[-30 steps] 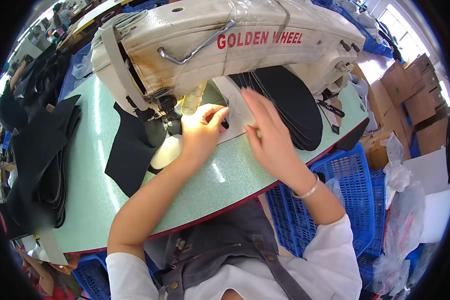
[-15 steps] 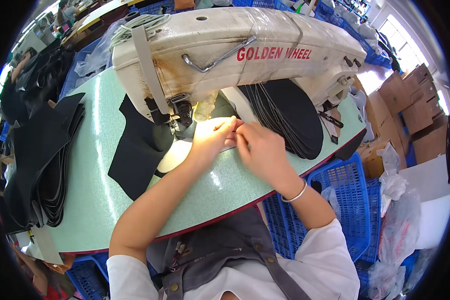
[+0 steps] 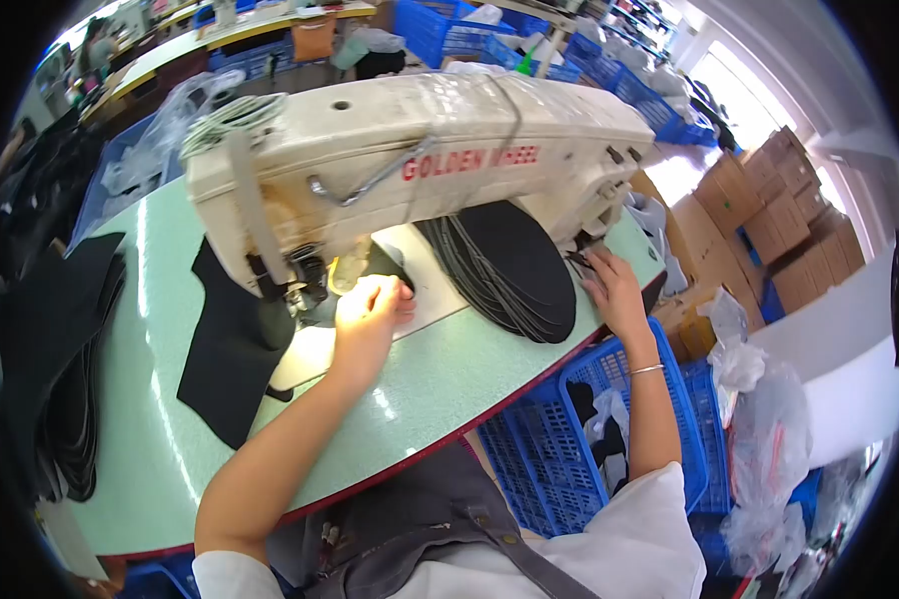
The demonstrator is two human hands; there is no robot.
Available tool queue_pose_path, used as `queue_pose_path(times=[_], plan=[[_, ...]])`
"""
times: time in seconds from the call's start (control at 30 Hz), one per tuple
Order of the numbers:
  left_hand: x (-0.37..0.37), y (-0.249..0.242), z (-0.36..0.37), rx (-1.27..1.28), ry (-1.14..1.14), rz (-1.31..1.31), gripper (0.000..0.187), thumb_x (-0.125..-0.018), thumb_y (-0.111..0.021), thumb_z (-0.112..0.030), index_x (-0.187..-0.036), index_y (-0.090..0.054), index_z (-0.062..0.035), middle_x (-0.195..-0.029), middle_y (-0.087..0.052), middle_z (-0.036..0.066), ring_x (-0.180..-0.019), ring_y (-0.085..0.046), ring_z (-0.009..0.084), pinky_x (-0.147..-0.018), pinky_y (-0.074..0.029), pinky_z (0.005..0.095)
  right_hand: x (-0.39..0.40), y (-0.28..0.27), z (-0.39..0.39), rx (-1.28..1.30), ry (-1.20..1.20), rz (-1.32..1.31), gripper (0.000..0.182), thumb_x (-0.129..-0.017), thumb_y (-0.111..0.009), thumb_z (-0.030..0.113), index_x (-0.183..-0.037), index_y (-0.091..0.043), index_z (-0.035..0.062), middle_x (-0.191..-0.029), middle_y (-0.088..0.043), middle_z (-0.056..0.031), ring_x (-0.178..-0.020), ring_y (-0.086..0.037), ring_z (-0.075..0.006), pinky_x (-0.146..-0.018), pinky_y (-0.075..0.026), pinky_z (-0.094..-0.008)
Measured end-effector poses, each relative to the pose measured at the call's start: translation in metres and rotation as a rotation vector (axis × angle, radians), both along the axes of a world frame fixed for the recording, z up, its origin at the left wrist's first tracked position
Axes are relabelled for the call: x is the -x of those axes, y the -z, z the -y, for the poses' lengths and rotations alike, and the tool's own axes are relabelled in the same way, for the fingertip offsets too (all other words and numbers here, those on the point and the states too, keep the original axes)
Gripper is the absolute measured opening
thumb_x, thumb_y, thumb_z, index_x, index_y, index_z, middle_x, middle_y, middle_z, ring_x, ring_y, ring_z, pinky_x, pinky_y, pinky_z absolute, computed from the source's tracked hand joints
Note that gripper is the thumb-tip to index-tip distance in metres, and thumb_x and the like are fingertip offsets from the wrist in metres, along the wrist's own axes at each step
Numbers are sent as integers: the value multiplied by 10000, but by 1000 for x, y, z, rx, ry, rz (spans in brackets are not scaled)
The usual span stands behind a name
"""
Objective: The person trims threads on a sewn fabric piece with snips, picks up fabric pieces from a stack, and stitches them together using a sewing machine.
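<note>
My left hand (image 3: 370, 317) is closed in front of the needle area of a white sewing machine (image 3: 390, 150). Whatever its fingers hold, if anything, is hidden. Just beyond it is a dark fabric piece (image 3: 388, 262) by the lit presser foot. At the machine's right end, my right hand (image 3: 614, 290) reaches out with fingers apart, its fingertips at black-handled thread snips (image 3: 577, 260). A stack of black rounded pieces (image 3: 514, 270) lies between the two hands. Left of the needle, a black fabric panel (image 3: 225, 349) rests on the green table (image 3: 410, 389).
More black panels (image 3: 60, 349) are piled on the table's left side. Blue crates (image 3: 559, 449) stand below its right edge, some with scraps inside. Cardboard boxes (image 3: 779, 210) and plastic bags (image 3: 769, 439) are at the right. A person (image 3: 95, 45) is far back left.
My hands were together near the needle. The right has moved away to the right, to the snips, while the left stays by the needle, now closed. The view has shifted too.
</note>
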State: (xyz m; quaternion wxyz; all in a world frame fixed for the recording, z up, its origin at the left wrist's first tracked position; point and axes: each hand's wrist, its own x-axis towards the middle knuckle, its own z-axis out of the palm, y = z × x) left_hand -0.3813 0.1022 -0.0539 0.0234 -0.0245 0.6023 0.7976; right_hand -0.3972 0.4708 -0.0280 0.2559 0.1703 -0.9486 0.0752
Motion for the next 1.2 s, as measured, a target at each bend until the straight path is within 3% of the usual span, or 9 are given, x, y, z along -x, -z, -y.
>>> queue_pose_path(times=[0.1, 0.3, 0.43, 0.53, 0.63, 0.87, 1.03, 1.07, 1.2], plan=[[8, 14, 10, -94, 87, 17, 204, -970, -582, -204, -963, -596, -1, -1020, -631, 110, -927, -651, 226, -854, -537, 358, 13, 8, -25, -126, 109, 132, 282, -804, -688, 92, -1076, -663, 22, -1007, -602, -161, -992, -573, -352, -869, -466, -431], [7, 11, 8, -223, 105, -6, 231, -978, -540, -216, -907, -578, 1, -1120, -597, 151, -983, -633, 245, -936, -507, 375, -3, 7, -15, 118, -60, 71, 152, -848, -619, 25, -988, -671, 2, -930, -576, -155, -934, -556, -349, -832, -458, -419], [5, 7, 8, -193, 89, 8, 265, -979, -518, -213, -856, -595, 9, -1122, -606, 173, -976, -636, 225, -925, -509, 349, 5, 18, -23, -111, 130, 69, 156, -879, -579, 15, -1019, -640, -17, -982, -619, -163, -972, -573, -360, -852, -467, -401], [10, 14, 2, -167, 51, 23, 300, -980, -523, -234, -861, -618, 24, -1107, -623, 183, -941, -648, 211, -880, -531, 339, 2, 9, -22, 170, 391, -173, 166, -950, -495, 36, -1062, -611, -5, -987, -629, -173, -860, -612, -364, -791, -489, -406], [9, 14, -3, -139, 18, 29, 328, -982, -513, -237, -864, -630, 45, -1046, -649, 163, -902, -656, 194, -846, -541, 324, -33, -43, 65, 410, 238, -175, 158, -941, -537, 52, -1071, -618, 13, -973, -624, -160, -803, -626, -322, -713, -506, -364], [9, 12, 0, 43, 6, -64, 330, -967, -520, -242, -916, -647, 59, -887, -676, 108, -829, -652, 164, -784, -541, 307, -18, -53, 196, -284, -428, -311, 255, -780, -673, 37, -1034, -658, 50, -909, -591, -37, -696, -599, -167, -550, -479, -265], [14, 18, -5, -70, -14, -26, 269, -944, -553, -188, -873, -645, 55, -821, -661, 80, -778, -642, 147, -728, -539, 279, -2, -43, 219, -363, -442, -292, 187, -768, -660, 48, -956, -651, 41, -834, -537, -32, -666, -562, -143, -511, -455, -266], [13, 17, -11, -53, -89, -58, 309, -890, -480, -240, -734, -609, -6, -701, -635, 110, -649, -605, 225, -625, -478, 357, 0, -41, 220, -363, -445, -293, 167, -771, -659, 54, -937, -641, 46, -825, -530, -32, -669, -565, -141, -509, -458, -263], [12, 17, -11, -1, -107, -143, 275, -882, -491, -199, -725, -609, -7, -762, -652, 143, -685, -627, 248, -638, -488, 379, 5, -32, 226, -349, -414, -281, 120, -796, -655, 64, -910, -618, 67, -814, -522, -34, -667, -580, -152, -515, -476, -271]])
